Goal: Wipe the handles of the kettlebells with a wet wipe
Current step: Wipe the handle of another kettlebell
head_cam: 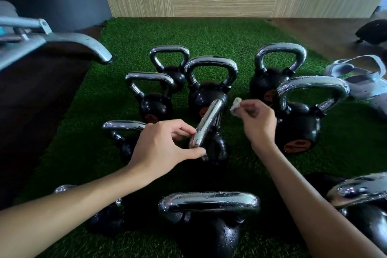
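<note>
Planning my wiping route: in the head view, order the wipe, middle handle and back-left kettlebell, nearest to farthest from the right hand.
1. The wipe, pinched in the right hand.
2. The middle handle, just left, held by the left hand.
3. The back-left kettlebell, far row.

Black kettlebells (297, 130) with chrome handles (207, 123); green turf (129, 48); white wipe (235, 107).

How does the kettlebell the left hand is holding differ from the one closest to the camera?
The held kettlebell has its handle turned edge-on, pinched by the left hand; the nearest kettlebell shows its handle broadside, untouched. The nearest kettlebell's handle is beaded with droplets; the held kettlebell's looks smooth. Both are black with chrome handles and stand on green turf.
</note>
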A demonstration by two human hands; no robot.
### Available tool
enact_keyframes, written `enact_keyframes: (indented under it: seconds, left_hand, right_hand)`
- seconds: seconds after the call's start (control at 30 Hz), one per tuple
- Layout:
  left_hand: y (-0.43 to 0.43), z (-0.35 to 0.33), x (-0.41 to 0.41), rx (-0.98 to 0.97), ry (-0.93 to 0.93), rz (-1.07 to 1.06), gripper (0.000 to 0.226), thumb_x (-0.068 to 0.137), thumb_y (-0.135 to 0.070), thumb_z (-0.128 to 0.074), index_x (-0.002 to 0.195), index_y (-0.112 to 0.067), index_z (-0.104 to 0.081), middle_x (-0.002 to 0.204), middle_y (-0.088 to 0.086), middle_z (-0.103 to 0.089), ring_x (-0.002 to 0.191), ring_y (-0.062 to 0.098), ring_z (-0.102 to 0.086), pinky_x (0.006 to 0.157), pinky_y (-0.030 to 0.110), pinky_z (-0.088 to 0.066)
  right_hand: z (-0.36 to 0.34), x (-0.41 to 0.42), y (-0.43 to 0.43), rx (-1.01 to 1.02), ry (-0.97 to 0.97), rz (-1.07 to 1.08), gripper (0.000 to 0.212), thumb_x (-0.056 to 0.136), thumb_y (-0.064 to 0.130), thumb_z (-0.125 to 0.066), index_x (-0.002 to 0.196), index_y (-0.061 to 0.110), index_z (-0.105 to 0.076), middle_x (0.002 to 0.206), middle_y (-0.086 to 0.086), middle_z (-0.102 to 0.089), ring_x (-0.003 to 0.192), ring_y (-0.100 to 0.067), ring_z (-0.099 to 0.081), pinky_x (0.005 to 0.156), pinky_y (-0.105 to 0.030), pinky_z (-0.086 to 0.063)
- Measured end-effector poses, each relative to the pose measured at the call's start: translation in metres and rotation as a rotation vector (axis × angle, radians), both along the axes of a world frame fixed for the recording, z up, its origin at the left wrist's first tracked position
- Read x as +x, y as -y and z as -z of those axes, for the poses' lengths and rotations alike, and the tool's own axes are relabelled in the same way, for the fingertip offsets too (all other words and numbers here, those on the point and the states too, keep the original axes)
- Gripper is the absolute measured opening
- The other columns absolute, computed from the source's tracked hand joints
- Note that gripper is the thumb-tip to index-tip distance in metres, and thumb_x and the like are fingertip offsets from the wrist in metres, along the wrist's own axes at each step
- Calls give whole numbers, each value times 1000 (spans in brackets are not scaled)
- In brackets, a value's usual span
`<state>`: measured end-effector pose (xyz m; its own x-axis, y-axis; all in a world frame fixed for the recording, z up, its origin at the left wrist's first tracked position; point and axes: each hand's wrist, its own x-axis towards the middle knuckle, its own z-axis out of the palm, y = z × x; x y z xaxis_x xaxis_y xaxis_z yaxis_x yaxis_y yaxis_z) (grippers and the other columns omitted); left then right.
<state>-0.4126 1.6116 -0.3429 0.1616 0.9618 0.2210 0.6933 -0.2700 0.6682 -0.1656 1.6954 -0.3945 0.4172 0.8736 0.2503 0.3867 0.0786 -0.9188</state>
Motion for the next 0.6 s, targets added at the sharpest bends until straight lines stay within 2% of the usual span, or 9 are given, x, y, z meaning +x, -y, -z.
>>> enact_keyframes:
  seconds: [0.07, 0.17, 0.2, 0.27, 0.33, 0.4, 0.53, 0.6]
  left_hand:
    - [0, 1, 4, 2, -1, -24, 53, 59, -56, -92, 107, -43, -74, 92, -31, -72, 89, -14, -65, 80, 11, -51]
    - [-1, 2, 9, -18, -4, -48, 53, 60, -50, -93, 108, -42, -73, 94, -29, -72, 89, -12, -65, 83, 15, -53]
    - [-1, 3, 11, -31, 3, -53, 53, 61, -48, -93, 109, -41, -72, 96, -28, -72, 90, -12, -66, 84, 16, -53]
    - [0, 4, 13, -42, 27, -53, 54, 63, -43, -94, 112, -38, -71, 99, -25, -73, 91, -12, -66, 87, 15, -53]
    - [1, 5, 14, -40, 48, -49, 54, 65, -37, -94, 114, -36, -71, 100, -25, -73, 94, -15, -65, 89, 11, -52]
    - [2, 6, 15, -43, 73, -40, 54, 67, -33, -94, 116, -34, -71, 100, -24, -74, 94, -16, -65, 89, 12, -53]
    - [-3, 4, 14, -25, 47, 24, 55, 72, -30, -91, 123, -31, -69, 112, -19, -75, 88, -13, -68, 83, 6, -51]
    - [-9, 1, 9, -18, -5, 83, 57, 75, -29, -90, 127, -31, -67, 120, -17, -73, 83, -14, -68, 82, 7, -52]
  right_hand:
    - [-13, 3, -13, 31, 38, -171, 14, 87, 17, -78, 95, 28, -72, 90, 11, -77, 78, 0, -70, 67, -21, -52]
    - [-25, -2, -29, -19, 236, -385, 21, 95, 10, -67, 103, 30, -66, 103, 10, -76, 63, 10, -60, 55, -13, -42]
    - [-27, 1, -36, -42, 285, -431, 26, 96, 8, -64, 105, 32, -65, 105, 10, -76, 66, 11, -61, 57, -13, -44]
    - [-30, 8, -46, -111, 349, -547, 39, 94, 2, -60, 110, 37, -67, 108, 10, -76, 86, 2, -70, 75, -28, -59]
    - [-35, 11, -51, -180, 448, -620, 52, 91, 1, -59, 113, 47, -69, 111, 13, -75, 103, -9, -71, 92, -43, -59]
    - [-40, 11, -54, -200, 524, -629, 59, 91, 3, -60, 115, 56, -67, 114, 16, -74, 107, -10, -69, 95, -46, -57]
    - [-47, 13, -53, -243, 554, -664, 54, 95, 9, -63, 114, 60, -65, 114, 16, -74, 107, -16, -69, 95, -50, -55]
    - [-48, 16, -48, -249, 536, -672, 47, 95, 12, -66, 114, 56, -67, 110, 17, -74, 105, -11, -69, 97, -42, -55]
